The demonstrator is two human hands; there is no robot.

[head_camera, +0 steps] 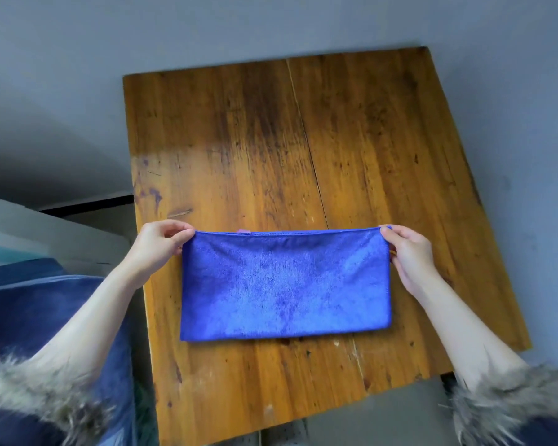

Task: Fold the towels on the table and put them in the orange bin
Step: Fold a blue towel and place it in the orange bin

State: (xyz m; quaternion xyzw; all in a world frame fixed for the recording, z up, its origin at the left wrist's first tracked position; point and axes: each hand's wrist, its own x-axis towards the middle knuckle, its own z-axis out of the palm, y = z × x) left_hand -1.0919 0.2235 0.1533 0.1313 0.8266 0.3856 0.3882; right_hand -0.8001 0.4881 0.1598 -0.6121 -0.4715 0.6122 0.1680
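A blue towel (285,284) lies folded in half as a wide rectangle on the near part of the wooden table (271,140). My left hand (158,243) pinches its far left corner. At the far right corner my right hand (409,255) pinches the doubled edge. Both far corners are held at table height, and the fold runs along the near side. A sliver of pink shows just behind the towel's far edge. No orange bin is in view.
The table's left edge borders a white ledge (45,233) and blue fabric (29,317) at lower left. Grey floor surrounds the table. Fur-trimmed cuffs (509,400) cover both my forearms near the bottom corners.
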